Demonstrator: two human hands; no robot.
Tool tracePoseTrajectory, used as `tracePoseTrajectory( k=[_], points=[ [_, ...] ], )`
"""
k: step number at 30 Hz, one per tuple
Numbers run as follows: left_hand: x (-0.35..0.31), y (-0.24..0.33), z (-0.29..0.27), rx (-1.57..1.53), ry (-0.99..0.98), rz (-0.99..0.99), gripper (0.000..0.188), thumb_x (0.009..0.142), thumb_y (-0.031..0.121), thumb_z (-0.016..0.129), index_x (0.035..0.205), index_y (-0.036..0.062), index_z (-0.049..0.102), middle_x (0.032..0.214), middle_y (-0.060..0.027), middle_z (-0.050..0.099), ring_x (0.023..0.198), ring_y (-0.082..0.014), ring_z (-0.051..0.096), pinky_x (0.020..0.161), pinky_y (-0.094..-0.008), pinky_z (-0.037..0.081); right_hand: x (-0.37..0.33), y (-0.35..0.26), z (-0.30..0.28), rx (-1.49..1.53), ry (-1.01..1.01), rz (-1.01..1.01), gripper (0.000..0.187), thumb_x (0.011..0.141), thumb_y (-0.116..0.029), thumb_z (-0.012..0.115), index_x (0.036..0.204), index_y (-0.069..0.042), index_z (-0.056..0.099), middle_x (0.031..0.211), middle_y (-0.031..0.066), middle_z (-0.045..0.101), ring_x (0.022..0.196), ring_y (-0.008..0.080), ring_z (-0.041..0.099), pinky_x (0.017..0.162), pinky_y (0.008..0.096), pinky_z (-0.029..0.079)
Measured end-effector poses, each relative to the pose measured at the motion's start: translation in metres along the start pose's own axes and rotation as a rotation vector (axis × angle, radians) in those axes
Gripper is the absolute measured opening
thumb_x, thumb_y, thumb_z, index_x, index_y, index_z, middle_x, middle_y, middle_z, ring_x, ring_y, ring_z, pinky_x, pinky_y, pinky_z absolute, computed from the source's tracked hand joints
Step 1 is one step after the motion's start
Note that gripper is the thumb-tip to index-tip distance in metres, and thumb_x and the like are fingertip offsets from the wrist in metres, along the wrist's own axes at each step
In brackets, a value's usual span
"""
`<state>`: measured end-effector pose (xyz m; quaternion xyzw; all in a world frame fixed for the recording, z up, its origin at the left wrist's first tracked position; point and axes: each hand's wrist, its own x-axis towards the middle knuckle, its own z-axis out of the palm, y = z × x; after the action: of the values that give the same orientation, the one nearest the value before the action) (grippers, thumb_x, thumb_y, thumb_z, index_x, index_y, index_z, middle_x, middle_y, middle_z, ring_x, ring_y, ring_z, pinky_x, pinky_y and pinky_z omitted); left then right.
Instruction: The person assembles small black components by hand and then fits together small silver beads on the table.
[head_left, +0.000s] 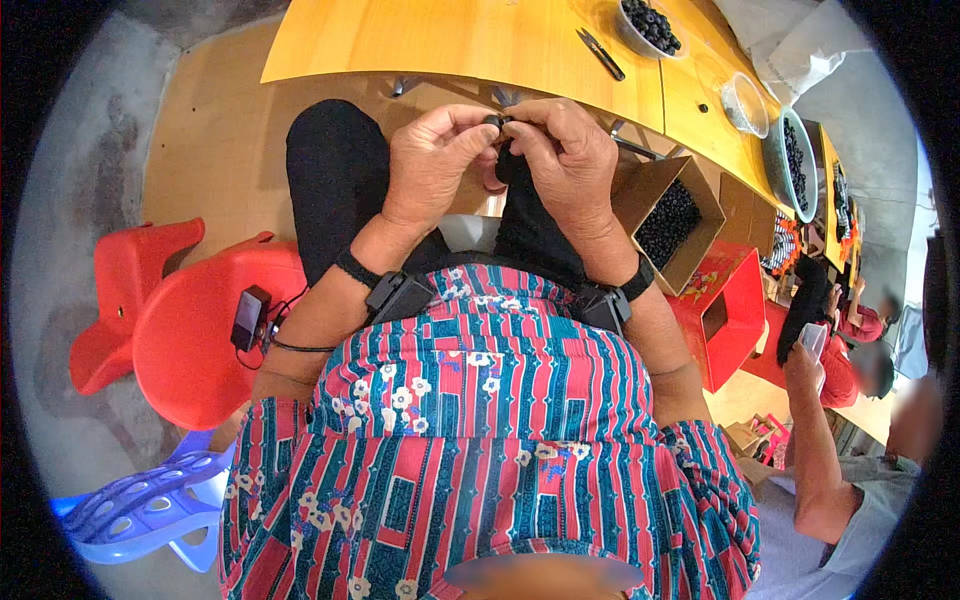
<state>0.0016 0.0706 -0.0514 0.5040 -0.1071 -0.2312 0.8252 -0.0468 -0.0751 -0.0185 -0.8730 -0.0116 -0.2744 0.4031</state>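
Above my lap, close to the table's near edge, both hands are brought together at the fingertips. My left hand point(430, 165) pinches a small round black part point(493, 120) between thumb and forefinger. Against it from the other side, my right hand point(573, 160) is closed in a pinch, thumb and forefinger at the same small piece. The part's exact kind is too small to tell, and the fingers partly cover it. Beside my right forearm stands an open cardboard box point(628, 188) with many small black pieces point(668, 222) inside.
The yellow table point(450, 40) carries a slim pointed dark tool point(601, 55), a clear bowl of black parts point(650, 28), another clear tub point(744, 105) and a pale basin point(777, 165). Red chairs point(215, 325) and a blue stool point(160, 505) stand left; a co-worker's arm point(815, 450) is right.
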Motion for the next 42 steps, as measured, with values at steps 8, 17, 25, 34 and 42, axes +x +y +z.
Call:
tracePoseTrajectory(
  k=[8,17,25,34,42],
  points=[
    [0.003,-0.004,-0.001,0.189,0.015,0.112,0.017,0.087,0.005,0.065,0.102,-0.0028,0.064,0.087,-0.0045,0.067,0.074,-0.0078,0.062,0.067,-0.0204,0.052,0.001,-0.006,-0.003,0.137,-0.033,0.206,0.008,0.075,-0.005,0.071,0.082,-0.005,0.067,0.073,0.0085,0.065,0.061,0.0171,0.064,0.056,0.0265,0.050],
    [0.004,-0.010,0.005,0.012,0.030,0.004,0.017,0.086,0.004,0.065,0.101,-0.0032,0.063,0.085,-0.0046,0.066,0.072,-0.0078,0.061,0.067,-0.0202,0.052,-0.007,0.006,0.009,0.028,0.103,0.005,0.010,0.076,-0.002,0.069,0.085,-0.003,0.063,0.072,0.0073,0.063,0.060,0.0168,0.062,0.054,0.0279,0.049],
    [0.004,-0.013,0.010,-0.125,0.063,-0.064,0.019,0.089,0.009,0.063,0.104,-0.0023,0.061,0.083,-0.0045,0.065,0.069,-0.0090,0.061,0.054,-0.0217,0.051,-0.011,0.010,0.018,0.146,0.172,0.126,0.008,0.077,-0.002,0.068,0.084,-0.003,0.063,0.073,0.0093,0.062,0.061,0.0195,0.061,0.056,0.0290,0.048],
    [0.008,-0.011,0.002,-0.016,0.035,-0.039,0.018,0.090,0.007,0.062,0.105,-0.0025,0.062,0.087,-0.0046,0.065,0.074,-0.0091,0.061,0.068,-0.0233,0.052,-0.006,0.014,0.015,0.502,0.090,0.279,0.003,0.079,0.000,0.063,0.081,0.002,0.064,0.070,0.0088,0.063,0.060,0.0141,0.061,0.055,0.0258,0.049],
    [0.011,-0.010,0.002,0.059,-0.001,-0.019,0.016,0.089,0.006,0.063,0.103,-0.0020,0.063,0.085,-0.0045,0.065,0.072,-0.0094,0.061,0.068,-0.0230,0.052,-0.008,0.010,0.015,0.718,0.072,0.420,0.009,0.087,-0.004,0.058,0.091,0.003,0.063,0.066,0.0044,0.060,0.051,0.0070,0.054,0.040,0.0205,0.042]
  ],
)
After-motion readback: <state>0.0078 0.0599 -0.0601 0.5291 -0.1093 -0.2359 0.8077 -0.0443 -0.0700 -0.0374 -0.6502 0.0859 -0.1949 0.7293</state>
